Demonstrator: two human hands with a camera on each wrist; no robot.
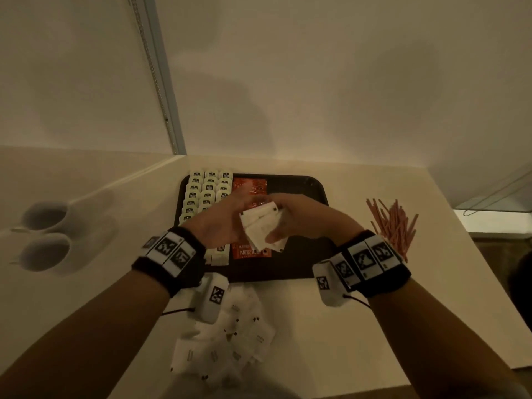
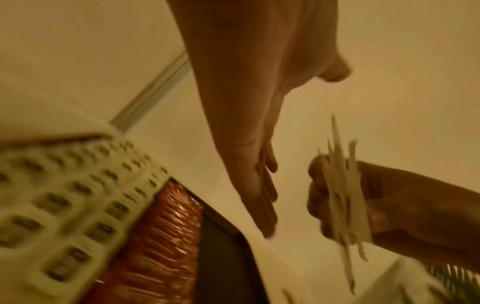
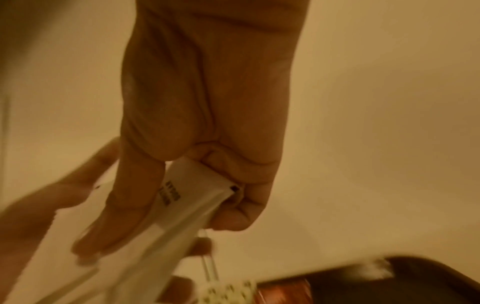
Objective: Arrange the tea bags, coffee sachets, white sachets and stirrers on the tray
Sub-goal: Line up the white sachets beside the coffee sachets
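The right hand (image 1: pixel 293 223) grips a fanned stack of white sachets (image 1: pixel 263 228) above the centre of the tray (image 1: pixel 299 182), thumb and fingers curled round it. The left hand (image 1: pixel 221 223), fingers straight and holding nothing, lies against the stack's edge, probably to square it. On the tray, tea bags (image 1: pixel 205 194) fill the left side and coffee sachets (image 1: pixel 250 187) the middle; the right side looks reserved. More loose sachets (image 1: pixel 230 335) lie in front of the tray; stirrers (image 1: pixel 393 226) lie to its right.
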